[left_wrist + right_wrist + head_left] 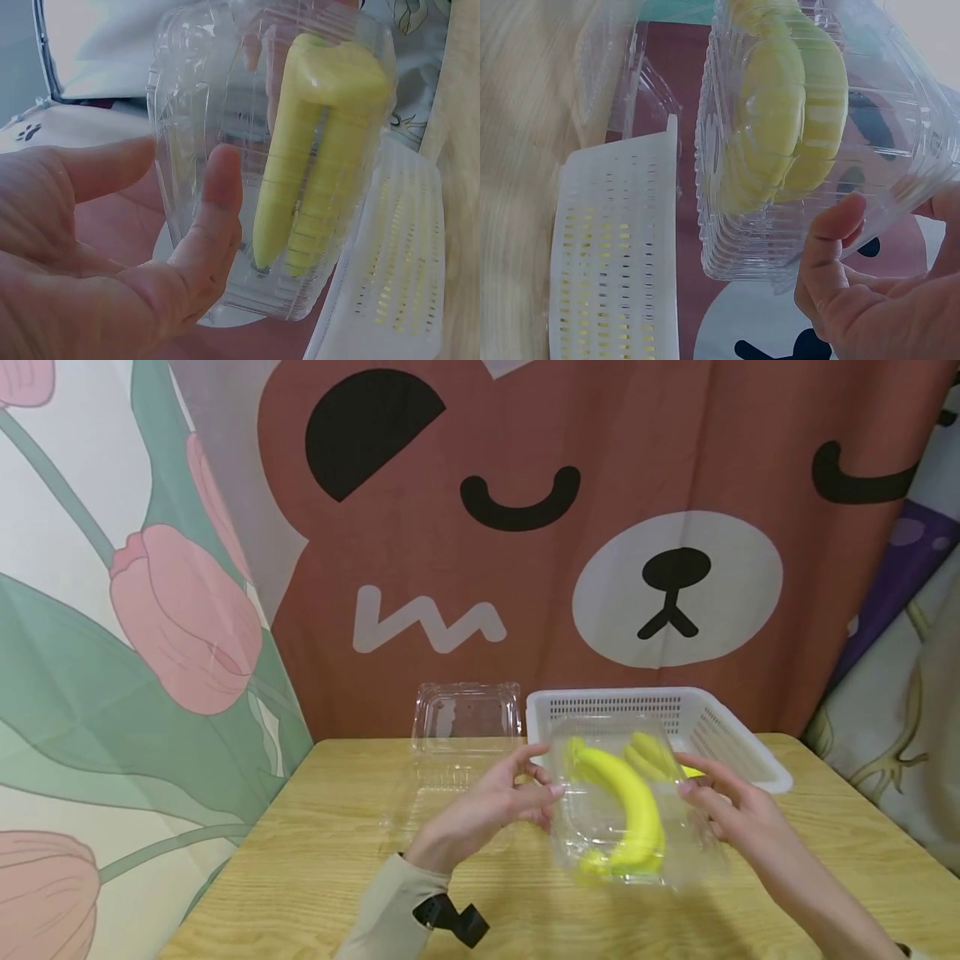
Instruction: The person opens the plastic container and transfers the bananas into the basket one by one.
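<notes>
Between both hands a clear plastic clamshell box (600,839) is held up above the table, tilted towards the head camera. Inside it lies a pair of yellow bananas (641,814), joined at one end as the left wrist view shows (330,142). My left hand (487,810) grips the box's left edge between thumb and fingers. On the opposite edge, my right hand (742,806) pinches the plastic with thumb and fingers; the right wrist view shows its fingertips right at the rim.
Behind the box stands a white perforated basket (738,756) with more yellow pieces in it. To its left, another clear clamshell box (467,714) stands with its lid up on the wooden table (300,860). A curtain with a bear print (420,552) hangs along the table's back edge.
</notes>
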A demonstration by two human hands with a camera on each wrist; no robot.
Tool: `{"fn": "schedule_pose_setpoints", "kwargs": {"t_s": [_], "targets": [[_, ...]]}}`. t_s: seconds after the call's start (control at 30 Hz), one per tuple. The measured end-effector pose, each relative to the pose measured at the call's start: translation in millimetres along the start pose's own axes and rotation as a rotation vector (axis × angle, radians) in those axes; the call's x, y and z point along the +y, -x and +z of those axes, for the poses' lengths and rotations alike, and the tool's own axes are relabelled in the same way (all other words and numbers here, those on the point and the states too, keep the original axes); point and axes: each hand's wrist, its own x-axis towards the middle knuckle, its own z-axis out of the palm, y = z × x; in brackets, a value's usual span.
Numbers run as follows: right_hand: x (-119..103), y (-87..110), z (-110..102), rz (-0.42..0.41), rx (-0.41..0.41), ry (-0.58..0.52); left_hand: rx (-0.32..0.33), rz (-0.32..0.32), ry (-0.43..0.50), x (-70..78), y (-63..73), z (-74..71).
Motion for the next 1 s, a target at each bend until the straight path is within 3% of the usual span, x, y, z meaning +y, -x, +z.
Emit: {"fn": "schedule_pose_setpoints", "kwargs": {"t_s": [0.33, 0.77, 1.0], "targets": [[6, 16.7, -3, 0.034, -0.007, 0.056, -0.031, -0.007, 0.034, -0.7, 14.7, 11.6], [25, 36.3, -2, 0.013, -0.014, 0.101, -0.086, -0.038, 0.047, -11.8, 27.3, 22.3], [30, 37.0, -4, 0.187, -0.132, 0.082, -0.097, -0.065, 0.035, -21.4, 33.7, 24.1]]}}
